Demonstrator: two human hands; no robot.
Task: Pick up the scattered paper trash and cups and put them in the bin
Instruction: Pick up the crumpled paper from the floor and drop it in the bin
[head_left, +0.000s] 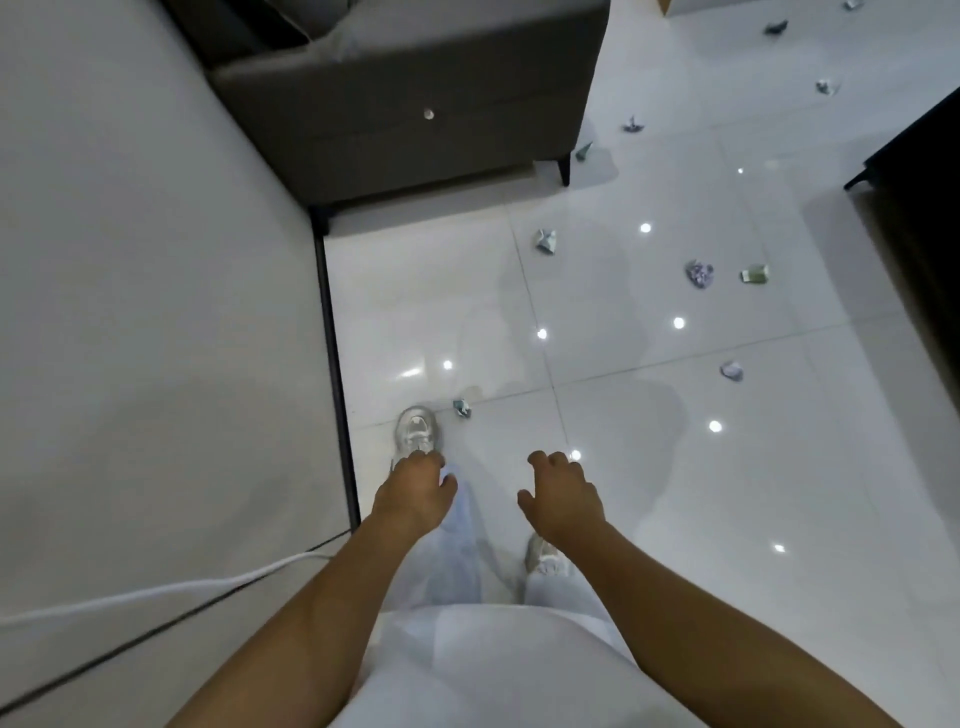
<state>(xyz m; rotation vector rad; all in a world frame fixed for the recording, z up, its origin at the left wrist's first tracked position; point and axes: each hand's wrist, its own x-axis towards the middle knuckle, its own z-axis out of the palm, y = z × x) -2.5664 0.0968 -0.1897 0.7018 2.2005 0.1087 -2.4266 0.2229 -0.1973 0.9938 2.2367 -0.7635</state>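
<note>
— What do you see on the floor (649, 467)?

— I see little balls of crumpled paper on the shiny white tiles. One paper ball (461, 408) lies just beside the toe of the front shoe (415, 434). Another paper scrap (545, 241) lies near the corner of the grey sofa (405, 119). A purple paper ball (699, 274) and a green scrap (754, 274) lie close together, farther to the right. One more pale ball (731, 371) lies alone on the right. More scraps go off toward the far edge of the floor.

— And the hands?

— I see both held out over the floor. The left hand (413, 491) has loose, bent fingers and holds nothing. The right hand (563, 496) has its fingers a bit apart and bent, and it is empty too.

— Any bin?

— I cannot see one.
</note>
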